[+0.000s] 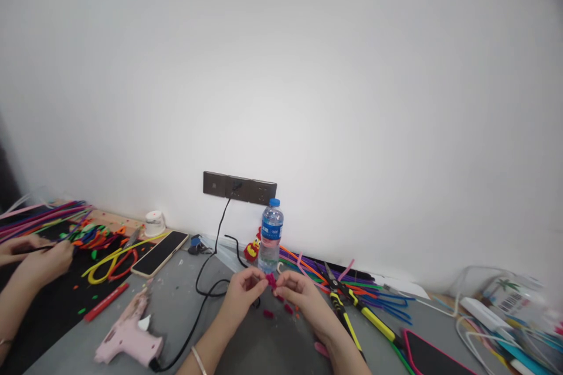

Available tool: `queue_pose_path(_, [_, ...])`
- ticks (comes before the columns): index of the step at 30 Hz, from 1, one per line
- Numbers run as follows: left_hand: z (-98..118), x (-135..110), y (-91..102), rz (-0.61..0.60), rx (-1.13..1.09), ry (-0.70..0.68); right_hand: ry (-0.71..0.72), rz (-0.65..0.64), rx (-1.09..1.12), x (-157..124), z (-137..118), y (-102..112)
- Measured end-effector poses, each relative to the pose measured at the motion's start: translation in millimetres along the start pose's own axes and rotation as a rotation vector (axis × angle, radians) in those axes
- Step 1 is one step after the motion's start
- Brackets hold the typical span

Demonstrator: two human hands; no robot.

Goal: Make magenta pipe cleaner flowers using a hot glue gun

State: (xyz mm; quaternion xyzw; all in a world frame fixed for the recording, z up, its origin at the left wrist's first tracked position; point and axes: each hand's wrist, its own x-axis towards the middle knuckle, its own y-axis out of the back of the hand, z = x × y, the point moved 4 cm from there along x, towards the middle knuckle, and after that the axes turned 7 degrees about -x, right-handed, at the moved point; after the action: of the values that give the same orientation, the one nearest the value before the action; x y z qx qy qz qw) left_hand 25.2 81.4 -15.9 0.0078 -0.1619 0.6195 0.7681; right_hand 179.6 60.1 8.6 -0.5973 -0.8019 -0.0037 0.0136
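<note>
My left hand [244, 293] and my right hand [301, 296] meet at the front middle of the grey table [176, 299]. Between their fingertips is a small fuzzy magenta pipe cleaner piece [271, 280], pinched from both sides and partly covered by the fingers. Below it on the tabletop lie a few short magenta bits [268, 314]. Just behind my hands stands an upright water bottle [271, 234] with a blue cap. Beside the bottle sits a small red and yellow figure [252, 249], partly hidden by it.
Left: a pink glue gun [129, 337] with a black cord, a red marker [106, 302], a phone [160, 254], orange-handled scissors [123, 263] and a co-worker's hands [46, 258]. Right: yellow-black pliers [341, 299], pipe cleaners [391, 304] and a red-edged phone [433, 357].
</note>
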Motion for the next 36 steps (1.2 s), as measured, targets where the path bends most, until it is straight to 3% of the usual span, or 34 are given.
queue_pose_path(36, [8.2,-0.5,-3.1,0.001,0.01,0.024,-0.006,-0.002,-0.008,0.8,1.6,-0.1])
